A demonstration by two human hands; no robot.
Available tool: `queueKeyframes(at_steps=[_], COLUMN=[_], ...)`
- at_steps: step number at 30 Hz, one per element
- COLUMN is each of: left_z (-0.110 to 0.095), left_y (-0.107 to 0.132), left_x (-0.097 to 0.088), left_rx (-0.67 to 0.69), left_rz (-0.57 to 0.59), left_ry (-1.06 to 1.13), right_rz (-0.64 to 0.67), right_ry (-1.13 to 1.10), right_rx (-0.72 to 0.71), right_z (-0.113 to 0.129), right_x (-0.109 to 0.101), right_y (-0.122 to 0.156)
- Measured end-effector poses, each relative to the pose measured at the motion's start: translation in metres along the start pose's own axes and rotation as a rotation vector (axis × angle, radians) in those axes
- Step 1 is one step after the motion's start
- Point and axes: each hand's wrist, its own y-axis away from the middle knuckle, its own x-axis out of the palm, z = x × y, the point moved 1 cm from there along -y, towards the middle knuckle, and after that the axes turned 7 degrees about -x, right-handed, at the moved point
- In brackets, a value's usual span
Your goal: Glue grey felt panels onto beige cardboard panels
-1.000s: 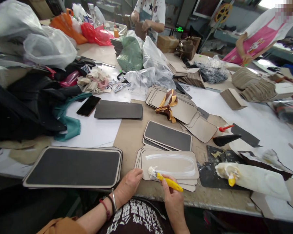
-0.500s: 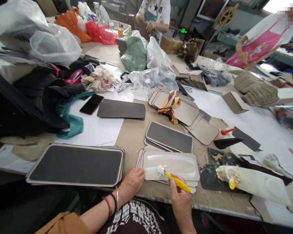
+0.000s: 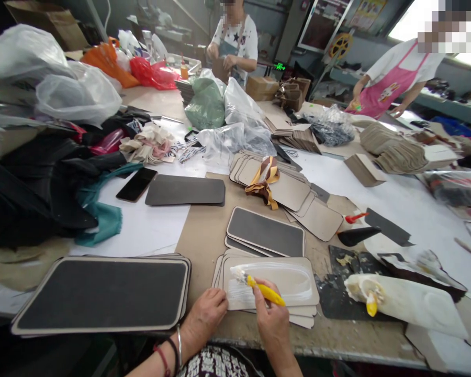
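In my right hand [image 3: 273, 325] is a glue brush [image 3: 267, 293] with a yellow handle, its white-coated bristles touching the left part of a beige rounded panel [image 3: 284, 298]. A wet white streak loops over that panel, which tops a slightly fanned stack. My left hand [image 3: 207, 313] has its fingers drawn together at the panel's lower left corner, pressing on its edge. Behind the stack lie dark grey panels with beige borders [image 3: 265, 230]. Left of my hands is a larger dark panel stack [image 3: 102, 293], also beige-bordered.
A white cut-open container [image 3: 419, 301], smeared with glue, lies at right beside a black glue-stained sheet [image 3: 325, 298]. Farther back are a phone [image 3: 137, 184], ribbon-tied panels [image 3: 290, 186] and plastic bags [image 3: 206, 102]. Two people stand across the table.
The brush and my right hand have moved left across the panel, toward its upper left. My left hand stays at the panel's corner. The camera view has tilted up slightly.
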Motion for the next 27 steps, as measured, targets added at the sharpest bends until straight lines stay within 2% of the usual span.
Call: queueKeyframes(at_steps=[3,6,8,15,18,20,23,25,27], left_z=[0.001,0.003,0.005,0.004,0.003,0.003,0.003,0.003,0.003], left_y=[0.000,0.001,0.002,0.001,-0.001,-0.002,-0.002,-0.002,-0.002], left_x=[0.002,0.005,0.006,-0.001,-0.005,-0.006,-0.008,-0.009,-0.010], left_rx=[0.018,0.021,0.027,0.085,0.098,0.114,0.141,0.162,0.190], left_rz=[-0.001,0.016,0.019,-0.033,-0.037,-0.034,-0.031,-0.039,-0.055], left_ry=[-0.015,-0.013,0.000,0.011,-0.009,-0.027,-0.059,-0.087,-0.111], right_rz=[0.038,-0.009,-0.093,-0.364,-0.396,-0.401,-0.380,-0.335,-0.259], right_ry=[-0.086,-0.064,-0.001,0.259,0.336,0.371,0.405,0.381,0.294], right_rx=[-0.042,-0.049,-0.020,0.146,0.172,0.178,0.141,0.078,-0.003], right_z=[0.010,0.000,-0.017,-0.074,-0.084,-0.085,-0.075,-0.057,-0.034], right_x=[0.019,0.015,-0.005,-0.096,-0.121,-0.129,-0.120,-0.097,-0.063], right_y=[-0.013,-0.025,-0.029,-0.032,-0.031,-0.027,-0.016,-0.005,0.007])
